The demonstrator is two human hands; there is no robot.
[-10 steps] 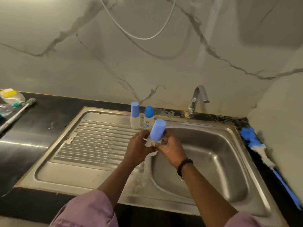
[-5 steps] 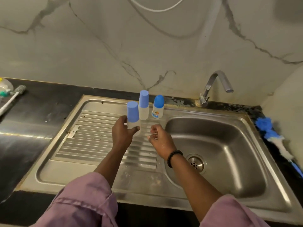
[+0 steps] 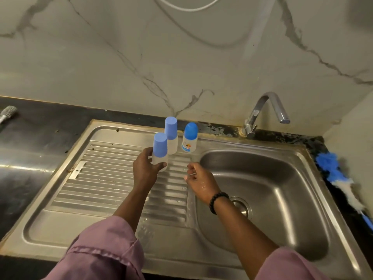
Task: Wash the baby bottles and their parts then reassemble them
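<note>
Head view: brush (image 3: 8,114) (cropped left).

The scene is dimly and softly lit, with a greenish-grey cast. Bright glare is seen on the steel sink (image 3: 302,199) basin wall and along the draining-board ribs, and a pale streak is reflected in the dark desk (image 3: 30,168) at left. Straight edges are bowed by the wide-angle lens. The sleeves (image 3: 105,257) nearest the camera are rendered slightly soft.
</note>
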